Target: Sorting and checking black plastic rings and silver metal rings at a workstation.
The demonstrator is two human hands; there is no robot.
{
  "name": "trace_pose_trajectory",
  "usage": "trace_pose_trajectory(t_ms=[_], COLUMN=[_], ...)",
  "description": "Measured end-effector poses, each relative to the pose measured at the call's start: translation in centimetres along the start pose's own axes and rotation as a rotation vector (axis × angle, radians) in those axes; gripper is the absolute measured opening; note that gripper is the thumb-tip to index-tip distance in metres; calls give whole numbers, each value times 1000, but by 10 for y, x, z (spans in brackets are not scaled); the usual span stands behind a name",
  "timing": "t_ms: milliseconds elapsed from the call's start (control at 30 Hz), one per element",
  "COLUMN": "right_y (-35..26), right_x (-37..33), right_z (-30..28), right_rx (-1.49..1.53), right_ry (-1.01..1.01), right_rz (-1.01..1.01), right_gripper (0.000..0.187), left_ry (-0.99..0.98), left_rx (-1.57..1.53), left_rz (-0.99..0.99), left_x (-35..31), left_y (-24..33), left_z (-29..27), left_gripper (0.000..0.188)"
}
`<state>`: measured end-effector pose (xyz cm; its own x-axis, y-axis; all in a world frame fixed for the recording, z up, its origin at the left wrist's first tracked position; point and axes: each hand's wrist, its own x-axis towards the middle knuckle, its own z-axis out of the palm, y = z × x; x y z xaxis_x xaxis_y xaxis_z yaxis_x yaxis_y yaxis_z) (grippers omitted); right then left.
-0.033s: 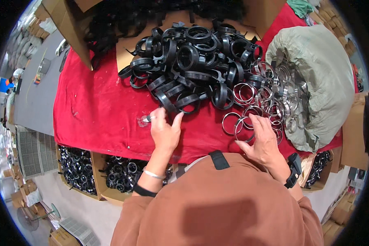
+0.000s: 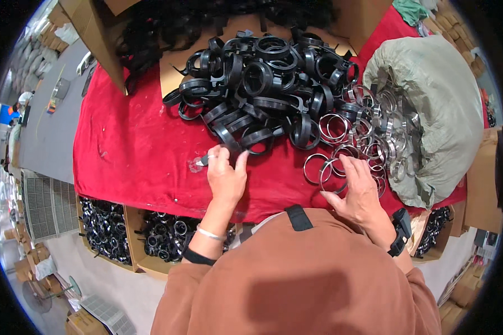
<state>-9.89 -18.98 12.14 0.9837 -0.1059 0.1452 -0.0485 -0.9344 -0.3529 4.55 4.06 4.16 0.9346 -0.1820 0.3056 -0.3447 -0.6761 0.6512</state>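
Note:
A heap of black ring-shaped plastic parts [image 2: 257,78] lies on the red cloth [image 2: 134,151]. At its near edge is my left hand [image 2: 227,176], thumb and index finger apart, fingertips close to the lowest black rings. A small dark piece with a pale tip [image 2: 203,161] sits against its outer fingers; whether it is held or worn, I cannot tell. My right hand [image 2: 359,192] has its thumb and fingers around the edge of a thin metal ring [image 2: 321,177]. Beside it, several more shiny metal rings [image 2: 369,125] spill from a grey-green sack [image 2: 430,100].
An open cardboard box [image 2: 92,42] with more black parts stands at the back. Below the cloth's front edge are cardboard boxes [image 2: 129,234] of black rings. A grey table [image 2: 47,128] is at the left, and a carton [image 2: 484,178] at the far right.

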Motion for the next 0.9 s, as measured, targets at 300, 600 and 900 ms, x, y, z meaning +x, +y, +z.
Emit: trace_pose_trajectory(t_ms=[300,600,900], right_y=[0,-21,-77], right_x=[8,21,64], right_z=[-3,-8,-24], right_rx=[30,35,141], right_ry=[63,78,182], right_rz=[-8,-126,-410], right_gripper=[79,79,71], left_ry=[-224,-517,-746], left_rx=[-1016,-2029,-1672], left_rz=[-628,-490,-659], left_x=[30,25,22], left_y=[-45,-33,32], left_z=[-71,-95,-78], left_gripper=[18,37,50])
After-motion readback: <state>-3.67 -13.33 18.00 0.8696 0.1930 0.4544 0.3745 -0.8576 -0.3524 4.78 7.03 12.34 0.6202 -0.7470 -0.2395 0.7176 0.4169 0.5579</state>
